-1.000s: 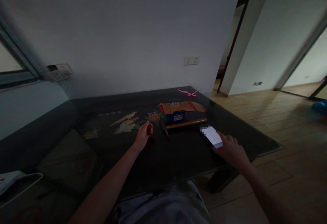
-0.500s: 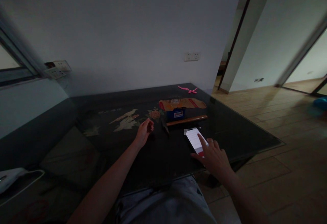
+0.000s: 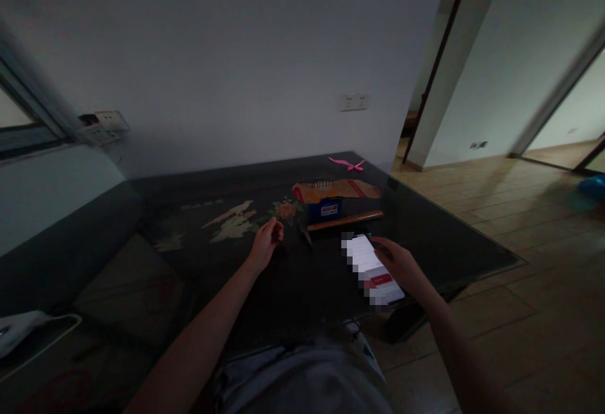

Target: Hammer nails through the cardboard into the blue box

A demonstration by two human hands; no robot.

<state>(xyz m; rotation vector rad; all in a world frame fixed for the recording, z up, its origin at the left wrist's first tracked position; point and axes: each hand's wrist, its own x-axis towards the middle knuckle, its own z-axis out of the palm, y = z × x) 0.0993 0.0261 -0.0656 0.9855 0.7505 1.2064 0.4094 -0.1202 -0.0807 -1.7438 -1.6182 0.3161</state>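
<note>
A smartphone with a lit screen lies on the dark table. My right hand is at its upper right edge, fingers stretched forward and apart; whether they touch the phone is unclear. My left hand rests over the table with its fingers curled closed, and what they hold, if anything, is hidden. Between the hands lies a hammer, its wooden handle pointing right and its dark head nearest my left hand. Behind it stands a blue box topped by a torn cardboard piece with several nails upright.
A pink ribbon-like thing lies at the table's far corner. The black table meets the wall behind and ends on the right above a tiled floor. A white device with a cable sits at the lower left.
My right hand has moved from over the phone's screen to its right edge, uncovering more of the screen. My left hand has barely moved.
</note>
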